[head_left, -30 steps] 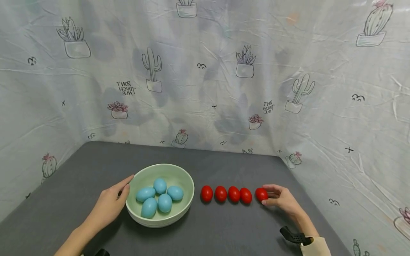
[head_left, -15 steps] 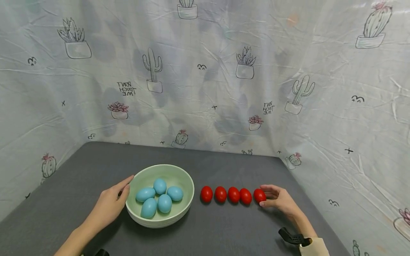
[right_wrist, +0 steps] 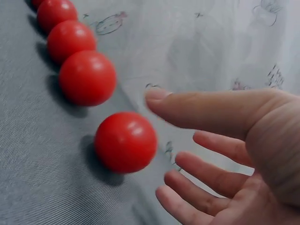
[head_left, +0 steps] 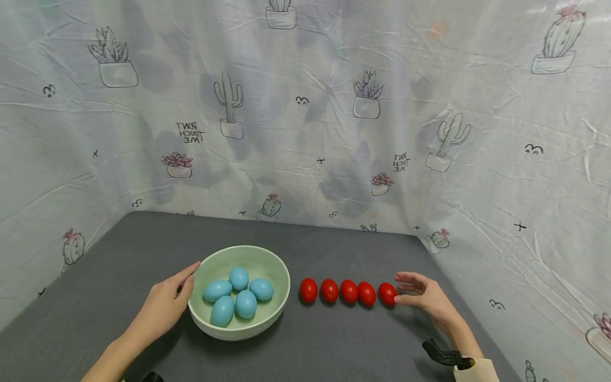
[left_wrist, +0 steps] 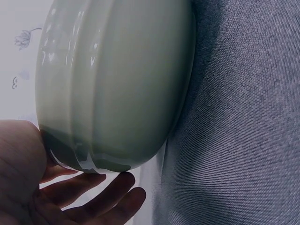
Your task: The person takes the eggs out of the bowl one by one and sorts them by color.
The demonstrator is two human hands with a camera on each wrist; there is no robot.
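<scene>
In the head view, my left hand point(head_left: 164, 302) rests against the left side of a pale green bowl point(head_left: 238, 333), index finger along the rim. Several light blue eggs point(head_left: 222, 310) lie inside. The left wrist view shows the fingertips point(left_wrist: 125, 178) at the bowl's glossy outer wall. To the right, my right hand point(head_left: 429, 298) is beside the rightmost red egg point(head_left: 387, 294), thumb and fingers spread. From the right wrist, a gap separates that red egg point(right_wrist: 125, 142) from the thumb and fingers, which hold nothing.
Other red eggs point(head_left: 348, 292) continue the row leftward towards the bowl, on a dark grey cloth-covered table point(head_left: 305, 350). A pale curtain point(head_left: 296, 132) printed with cacti hangs behind the table and along both sides.
The rightmost red egg has shifted left towards the row. My right hand has let go of it and drawn back slightly right. My left hand and the bowl have stayed put.
</scene>
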